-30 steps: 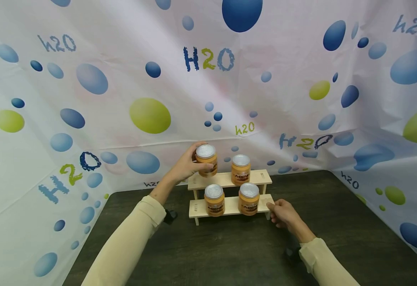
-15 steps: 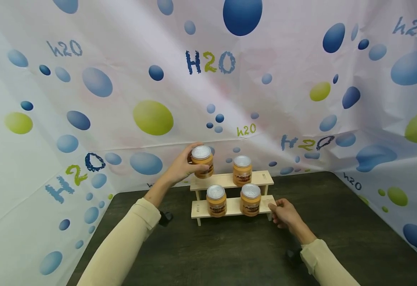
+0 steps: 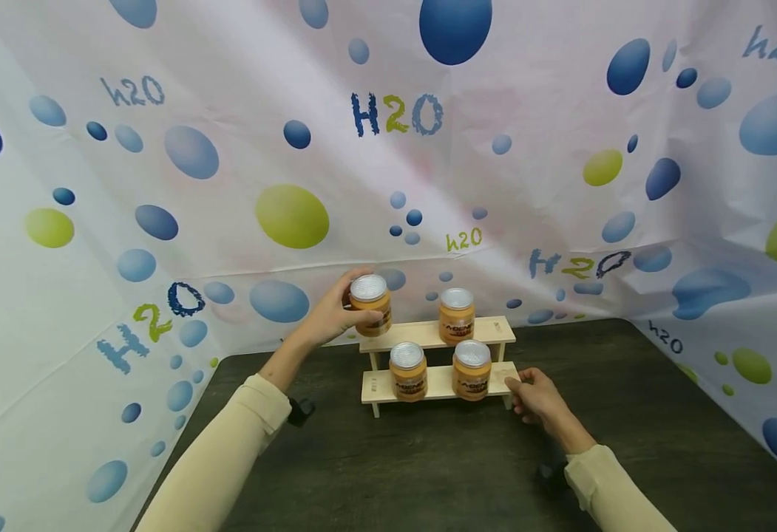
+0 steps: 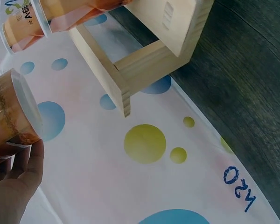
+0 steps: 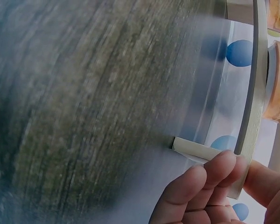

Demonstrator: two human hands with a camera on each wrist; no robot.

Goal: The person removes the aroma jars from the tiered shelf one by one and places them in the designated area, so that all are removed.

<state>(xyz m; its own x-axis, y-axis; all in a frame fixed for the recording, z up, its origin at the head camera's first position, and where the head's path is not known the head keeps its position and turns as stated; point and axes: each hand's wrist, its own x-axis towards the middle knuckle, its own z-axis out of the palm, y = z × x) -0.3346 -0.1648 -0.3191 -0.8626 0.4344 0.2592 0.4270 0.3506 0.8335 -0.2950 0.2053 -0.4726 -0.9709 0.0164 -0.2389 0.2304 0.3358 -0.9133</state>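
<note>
Well, my left hand (image 3: 330,316) has its fingers wrapped round a small jar (image 3: 370,305) with a silver lid, held just above the left end of the rack's (image 3: 436,383) top shelf. It feels to me like a light, stiff plastic jar with smooth, maybe slippery sides, so I judge the safest hold is round the middle of the body, below the lid, not by the lid itself. My right hand (image 3: 536,395) pinches the right end of the lower shelf between thumb and fingers (image 5: 210,179), steadying the thin, light wooden rack, which would likely slide or tip if nudged. Three more jars stand on it, one on top (image 3: 457,315) and two below (image 3: 407,370). The dark wood-grain tabletop (image 3: 628,414) looks flat, and a bubble-printed sheet (image 3: 228,185) closes it in on three sides.
</note>
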